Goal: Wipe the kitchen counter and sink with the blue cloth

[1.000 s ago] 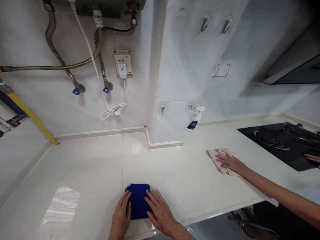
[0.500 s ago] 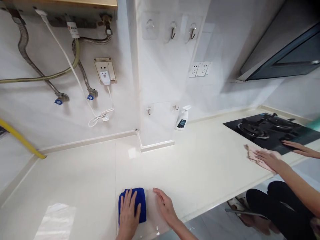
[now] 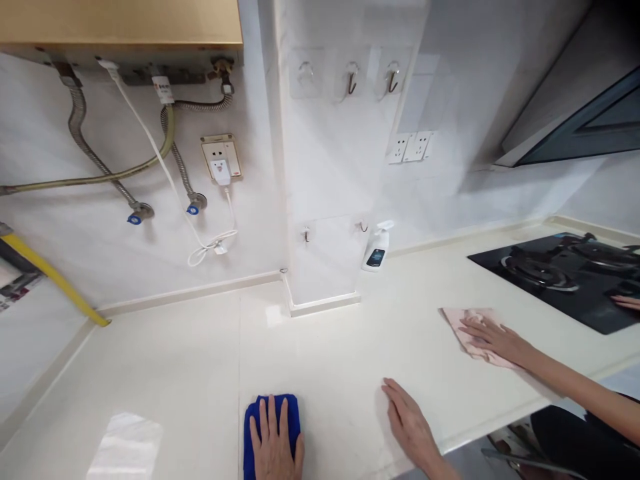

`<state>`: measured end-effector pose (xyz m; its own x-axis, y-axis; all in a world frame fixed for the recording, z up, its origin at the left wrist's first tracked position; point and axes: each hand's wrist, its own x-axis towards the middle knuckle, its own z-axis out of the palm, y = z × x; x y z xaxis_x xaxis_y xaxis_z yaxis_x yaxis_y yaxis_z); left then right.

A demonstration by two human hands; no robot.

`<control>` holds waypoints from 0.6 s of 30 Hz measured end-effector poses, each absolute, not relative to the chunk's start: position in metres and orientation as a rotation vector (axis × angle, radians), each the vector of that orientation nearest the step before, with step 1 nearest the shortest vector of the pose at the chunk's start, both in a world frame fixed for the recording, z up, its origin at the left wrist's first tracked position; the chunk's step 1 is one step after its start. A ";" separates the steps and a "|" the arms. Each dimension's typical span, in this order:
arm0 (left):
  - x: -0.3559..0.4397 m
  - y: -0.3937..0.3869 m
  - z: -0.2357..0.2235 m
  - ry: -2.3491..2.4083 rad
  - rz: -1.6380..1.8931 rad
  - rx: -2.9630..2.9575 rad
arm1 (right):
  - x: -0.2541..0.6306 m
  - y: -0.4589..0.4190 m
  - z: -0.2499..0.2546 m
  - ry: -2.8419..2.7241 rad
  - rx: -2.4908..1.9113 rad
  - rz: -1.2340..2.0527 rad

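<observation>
A folded blue cloth (image 3: 249,433) lies on the white countertop near the bottom of the view. My left hand (image 3: 274,440) rests flat on top of it, palm down and fingers spread, covering much of the cloth. To the right, my right hand (image 3: 407,420) is at the countertop with its fingers stretched out and close together. It holds nothing and is apart from the cloth. Another person's hand (image 3: 493,340) presses a pale pink cloth (image 3: 457,321) on the counter farther right.
The countertop (image 3: 170,373) runs along the wall to a black gas hob (image 3: 590,293). A white spray bottle (image 3: 376,248) stands by the pillar. A yellow pipe (image 3: 60,280) meets the counter at the left. The other person's second hand (image 3: 626,302) is at the hob.
My right hand has moved away to the right from the blue cloth. My left hand stays on the cloth. The other person's pink cloth has slid left, away from the hob. The view has shifted slightly.
</observation>
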<state>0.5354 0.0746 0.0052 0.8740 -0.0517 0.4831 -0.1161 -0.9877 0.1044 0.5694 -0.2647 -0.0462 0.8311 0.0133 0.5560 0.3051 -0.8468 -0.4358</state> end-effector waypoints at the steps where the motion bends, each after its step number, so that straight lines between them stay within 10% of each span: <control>1: 0.536 0.075 0.005 -0.132 0.740 2.914 | 0.569 -0.270 -0.047 -0.254 -2.505 -0.753; 18: 0.696 0.092 0.021 -0.070 0.643 2.918 | 0.560 -0.267 -0.043 -0.273 -2.655 -0.752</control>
